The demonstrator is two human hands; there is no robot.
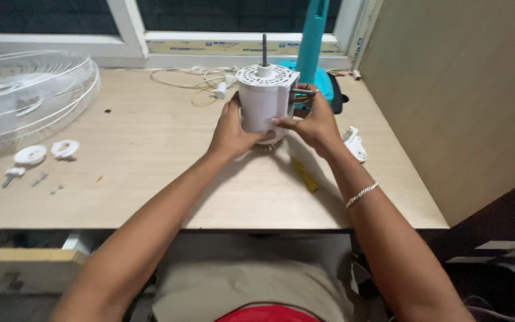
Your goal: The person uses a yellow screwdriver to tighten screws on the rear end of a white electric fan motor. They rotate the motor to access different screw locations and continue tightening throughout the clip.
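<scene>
Nearest the camera, the person's two bare forearms reached forward over the near edge of the wooden table (150, 197), the right wrist wearing a thin silver bracelet (362, 194). Both hands met around a white fan motor housing (263, 98) that stood upright a little beyond the middle of the table, toward its far edge. The left hand (232, 130) was wrapped around the housing's left side, fingers curled against the wall and thumb across the front. The right hand (312, 122) closed on the right side, thumb pressed on the front face and fingers round the back, where a dark metal part stuck out. A dark shaft (264, 49) rose straight from the perforated top of the housing.

Just behind it, at the far edge, stood a teal fan stand (312, 45) on its teal base, with a loose pale cable (201, 83) coiled to its left. A yellow-handled screwdriver (305, 176) lay on the table under the right forearm, and a small white plastic part (354, 143) lay near the right edge. At the far left corner rested a white wire fan guard (28, 98); near it, toward the left edge, lay two white round caps (47, 151) and a few small screws (40, 180).
</scene>
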